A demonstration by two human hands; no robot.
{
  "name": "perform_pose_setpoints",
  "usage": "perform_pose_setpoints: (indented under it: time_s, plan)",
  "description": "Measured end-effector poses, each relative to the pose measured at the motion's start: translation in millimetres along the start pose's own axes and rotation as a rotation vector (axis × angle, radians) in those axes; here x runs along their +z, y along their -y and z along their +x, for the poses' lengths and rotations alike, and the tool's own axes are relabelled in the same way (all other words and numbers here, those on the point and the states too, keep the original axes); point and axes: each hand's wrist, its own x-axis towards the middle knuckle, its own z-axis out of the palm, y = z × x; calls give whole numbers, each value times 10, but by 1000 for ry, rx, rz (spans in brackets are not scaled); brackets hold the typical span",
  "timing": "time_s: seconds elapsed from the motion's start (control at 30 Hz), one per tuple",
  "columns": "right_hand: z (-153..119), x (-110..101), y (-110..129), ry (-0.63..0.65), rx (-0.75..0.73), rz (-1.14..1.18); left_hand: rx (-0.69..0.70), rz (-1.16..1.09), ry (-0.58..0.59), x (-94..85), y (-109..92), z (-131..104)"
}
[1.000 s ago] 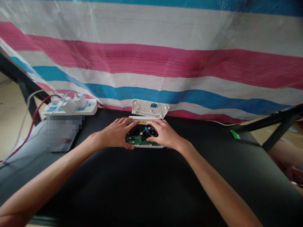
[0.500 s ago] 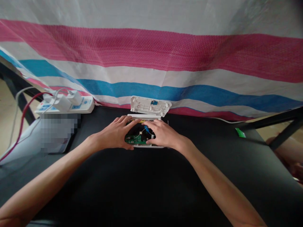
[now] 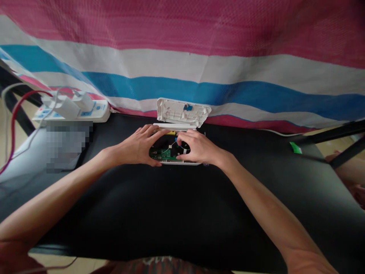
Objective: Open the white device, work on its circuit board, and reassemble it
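Observation:
An opened white router [image 3: 182,163] lies on the black table, its green circuit board [image 3: 161,154] showing. Inside are a yellow part [image 3: 171,133], a blue connector [image 3: 176,140] and a thin pale cable. My left hand [image 3: 139,146] is closed round the left end, with fingers along the back edge and thumb at the front. Over the right end, my right hand [image 3: 199,148] grips the router, its thumb and bent index finger apart above the inside, near the blue connector. The white cover [image 3: 173,110] leans behind it, inner side facing me, with a blue piece on it.
On the left, a white power strip [image 3: 99,110] holds white plugs with white and red cables. A blurred-out dark flat object [image 3: 68,146] lies before it. A small green packet [image 3: 295,147] sits at the right edge. Striped sheeting [image 3: 188,89] hangs behind. Part of another person shows at far right.
My view has tipped down, so everything sits higher in the picture. My right index finger has bent inward beside the blue connector. My left hand keeps its hold on the router.

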Motion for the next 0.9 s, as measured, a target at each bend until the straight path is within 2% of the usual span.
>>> perform_pose_setpoints:
  time_s: [0.27,0.53,0.9]
  plan:
    - [23,-13,2,7,35,17,27,-21,0,31,38,7]
    - [12,14,10,-39,50,23,18,-12,1,6,6,13]
    - [23,17,-42,-65,-1,48,79,-7,-44,9,38,27]
